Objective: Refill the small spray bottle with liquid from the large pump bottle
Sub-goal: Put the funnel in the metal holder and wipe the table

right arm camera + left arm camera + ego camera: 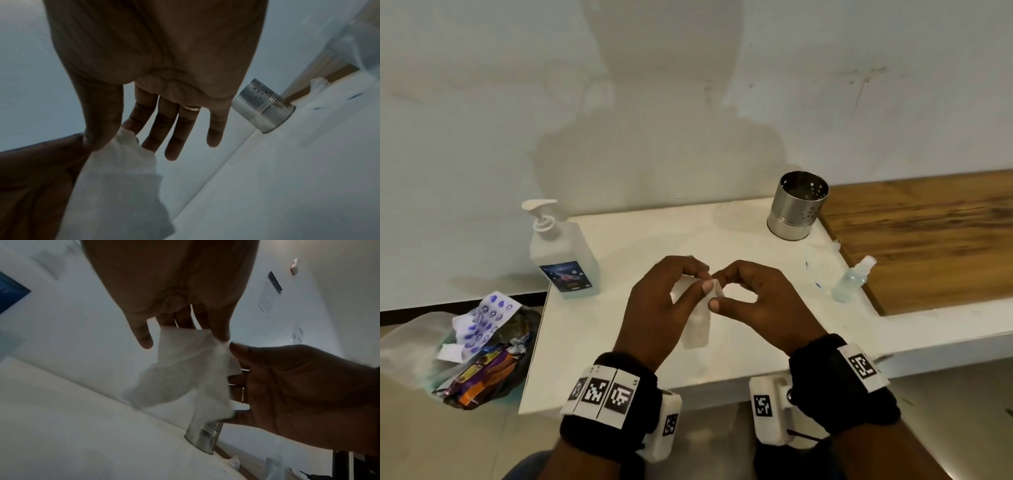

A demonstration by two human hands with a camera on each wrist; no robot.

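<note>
The large pump bottle, with a white pump and blue label, stands at the back left of the white counter. At the counter's right edge stands the small clear spray bottle, capped. Neither hand touches either bottle. Over the counter's middle, both hands hold a white tissue that hangs down between them. My left hand pinches its top edge with thumb and fingers. My right hand pinches the same edge with thumb and index finger. The wrist views show the tissue crumpled and dangling.
A perforated steel cup stands at the back right of the counter. A wooden surface adjoins on the right, with torn wrapper scraps near the spray bottle. A bag of rubbish lies on the floor to the left.
</note>
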